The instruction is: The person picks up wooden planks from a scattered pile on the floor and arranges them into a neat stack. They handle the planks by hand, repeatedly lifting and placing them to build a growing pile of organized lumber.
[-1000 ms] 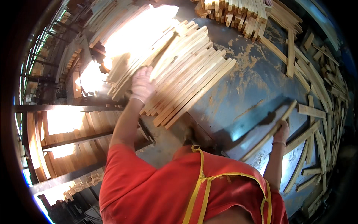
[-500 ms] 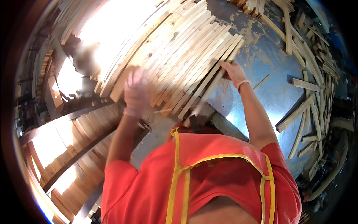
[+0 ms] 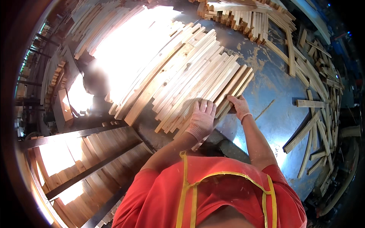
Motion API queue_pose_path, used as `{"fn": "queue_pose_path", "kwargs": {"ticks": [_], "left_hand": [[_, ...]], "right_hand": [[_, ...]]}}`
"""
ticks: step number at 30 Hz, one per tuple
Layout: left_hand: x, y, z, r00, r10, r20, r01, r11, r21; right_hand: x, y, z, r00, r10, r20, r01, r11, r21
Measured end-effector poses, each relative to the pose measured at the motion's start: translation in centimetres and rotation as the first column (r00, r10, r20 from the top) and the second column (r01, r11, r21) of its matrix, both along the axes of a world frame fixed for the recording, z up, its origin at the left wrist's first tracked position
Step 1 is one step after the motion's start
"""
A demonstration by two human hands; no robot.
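Observation:
A wide bundle of long pale wooden slats (image 3: 190, 76) lies across a grey metal table (image 3: 273, 110). My left hand (image 3: 200, 119), in a light knit glove, rests flat with fingers spread on the near ends of the slats. My right hand (image 3: 239, 106), also gloved, grips the right edge of the bundle at its near corner. Both forearms come up from my red shirt with yellow straps.
More slat stacks (image 3: 247, 15) stand at the far edge of the table. Loose sticks (image 3: 315, 125) lie scattered along the right side. Racks of stacked boards (image 3: 95, 159) sit low on the left. Strong glare washes out the upper left.
My left hand has slid right along the slat ends to the bundle's near right part. My right hand, earlier far right among loose sticks, has come to the bundle's right edge.

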State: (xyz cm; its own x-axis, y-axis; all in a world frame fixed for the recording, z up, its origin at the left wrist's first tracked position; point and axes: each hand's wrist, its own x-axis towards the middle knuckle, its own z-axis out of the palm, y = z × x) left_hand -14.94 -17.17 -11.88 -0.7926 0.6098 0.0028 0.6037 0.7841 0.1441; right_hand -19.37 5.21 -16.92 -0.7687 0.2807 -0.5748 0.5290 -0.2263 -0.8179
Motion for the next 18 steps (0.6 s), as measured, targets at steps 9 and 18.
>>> {"fn": "queue_pose_path", "kwargs": {"ticks": [9,18], "left_hand": [[2.0,3.6,-2.0,0.999,0.027,-0.043,-0.04,0.945,-0.326],[0.0,6.9,1.2,0.927,0.268,0.262,-0.203,0.947,-0.25]], "right_hand": [[2.3,1.1,-0.3,0.989,0.095,-0.109,-0.108,0.986,-0.124],[4.8,2.1,0.2,0.969,0.205,-0.136,-0.234,0.939,-0.252]]}}
